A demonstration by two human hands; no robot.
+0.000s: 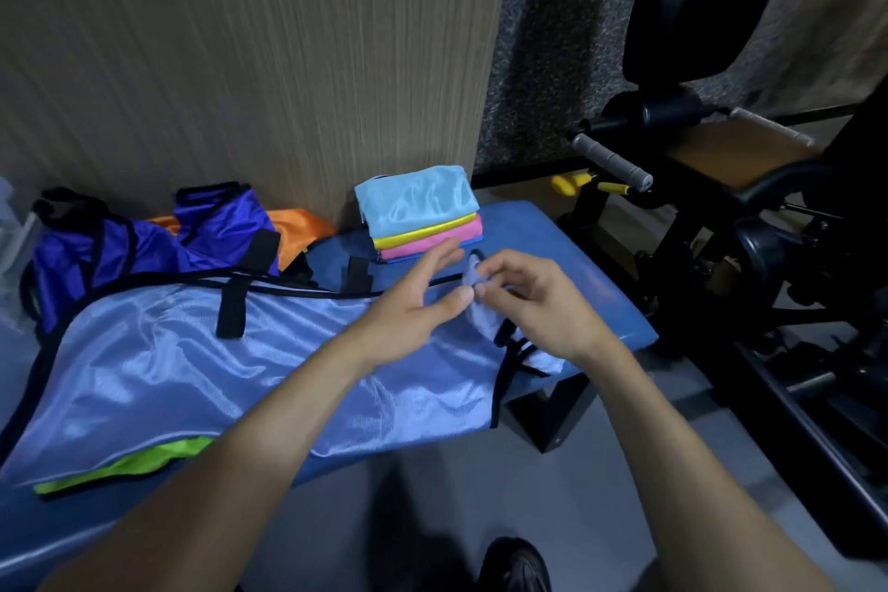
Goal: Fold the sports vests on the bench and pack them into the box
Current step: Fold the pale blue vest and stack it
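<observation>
A light blue vest [250, 351] with black trim lies spread flat across the blue bench [567, 264]. My right hand [533, 303] pinches its shoulder strap end, lifted off the bench at the right. My left hand [423, 298] hovers just left of that strap, fingers spread, thumb touching the fabric. A green vest [129, 464] peeks out from under the light blue one at the front left. A dark blue vest [144, 245] and an orange vest [300, 228] lie bunched at the back left. A stack of folded vests [418, 212], cyan on top, then yellow and pink, sits at the back.
A wood-grain wall panel [240, 53] rises behind the bench. Black gym equipment [721, 188] with grey handles stands to the right, close to the bench end. A shoe [516, 565] shows on the grey floor below. No box is in view.
</observation>
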